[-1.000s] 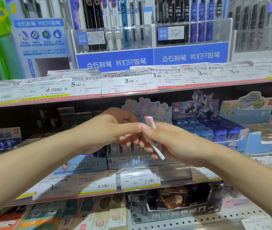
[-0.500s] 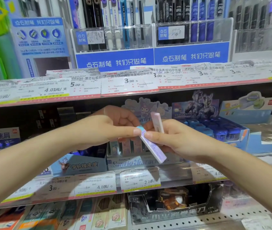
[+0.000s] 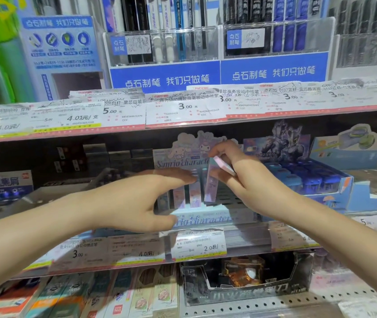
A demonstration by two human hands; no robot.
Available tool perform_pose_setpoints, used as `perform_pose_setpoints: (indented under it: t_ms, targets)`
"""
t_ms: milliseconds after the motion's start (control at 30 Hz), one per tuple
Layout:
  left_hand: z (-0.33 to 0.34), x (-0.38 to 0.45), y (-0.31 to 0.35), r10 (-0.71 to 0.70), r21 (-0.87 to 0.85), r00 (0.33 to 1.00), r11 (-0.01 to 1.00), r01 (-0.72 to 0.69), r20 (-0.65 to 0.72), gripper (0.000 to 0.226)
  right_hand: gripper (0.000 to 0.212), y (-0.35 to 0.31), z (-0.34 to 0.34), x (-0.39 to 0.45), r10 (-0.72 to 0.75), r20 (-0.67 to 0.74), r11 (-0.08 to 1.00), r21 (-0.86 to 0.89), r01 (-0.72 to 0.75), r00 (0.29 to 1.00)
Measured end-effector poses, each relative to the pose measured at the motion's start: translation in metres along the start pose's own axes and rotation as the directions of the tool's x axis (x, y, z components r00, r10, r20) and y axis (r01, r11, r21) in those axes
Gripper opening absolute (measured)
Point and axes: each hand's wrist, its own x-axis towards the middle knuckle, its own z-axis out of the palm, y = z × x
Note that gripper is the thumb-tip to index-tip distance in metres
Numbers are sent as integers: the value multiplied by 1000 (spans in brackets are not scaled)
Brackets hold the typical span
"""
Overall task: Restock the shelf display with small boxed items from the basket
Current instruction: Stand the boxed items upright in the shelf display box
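Small boxes (image 3: 210, 187): printed card, smooth, slight sheen. Display carton (image 3: 202, 218): glossy printed cardboard. Price tags (image 3: 184, 109): matt paper, edges torn and curling, under a clear glossy plastic strip (image 3: 228, 239). Pen holders (image 3: 160, 45): clear hard plastic, reflective. Bottom shelf (image 3: 274, 306): perforated painted metal, matt. Black tray (image 3: 247, 288): glossy card.

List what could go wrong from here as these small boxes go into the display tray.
1. The right hand holds a pink box while also lowering a purple box; the spare one could slip out.
2. The left hand reaches flat against the standing boxes in the display tray; a nudge might topple them.
3. The purple box leans as it goes in, so it may jam or sit crooked.
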Motion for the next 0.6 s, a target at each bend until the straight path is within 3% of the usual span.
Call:
perform_pose_setpoints:
  t_ms: [300, 600]
  targets:
    - [0, 3, -3, 33, -69, 999, 997, -34, -15, 72, 25, -6, -2, 0, -7, 123, 996, -89, 18, 992]
    - [-2, 2, -2, -14, -71, 1000, 997, 15, 22, 79, 27, -7, -8, -6, -16, 101, 998, -52, 22, 995]
